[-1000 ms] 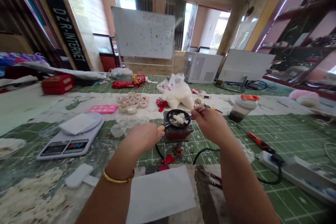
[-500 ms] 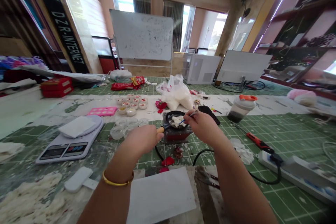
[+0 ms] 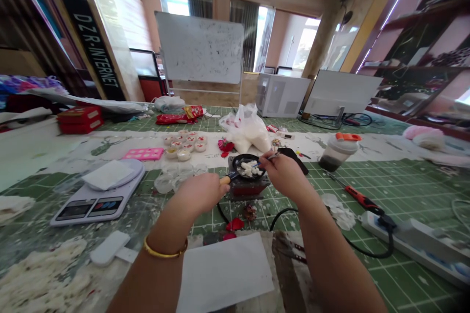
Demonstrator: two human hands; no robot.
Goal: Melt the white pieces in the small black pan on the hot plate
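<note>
My left hand (image 3: 205, 190) is closed around the wooden handle of a small black frying pan (image 3: 238, 172). The pan rests on a dark, red-sided hot plate (image 3: 249, 190). White lumps (image 3: 250, 168) that look like wax lie in the pan. My right hand (image 3: 279, 168) pinches a thin stirring tool (image 3: 273, 156), its bluish end reaching into the pan beside the lumps; its exact kind is hard to make out. Behind the pan stands a plastic bag (image 3: 249, 129) of white material. Clear empty cups (image 3: 167, 182) sit left of the pan.
A kitchen scale (image 3: 99, 200) with white paper stands left. Filled small cups (image 3: 183, 154) and a pink mold (image 3: 143, 153) lie behind it. On the right are a lidded jar (image 3: 338, 151), a soldering iron (image 3: 362, 199) and a power strip (image 3: 414, 249) with cables. White paper (image 3: 225, 274) lies in front.
The right hand has shifted slightly right with the tool, and the white lumps in the pan look more broken up and spread. The left hand keeps its hold on the handle.
</note>
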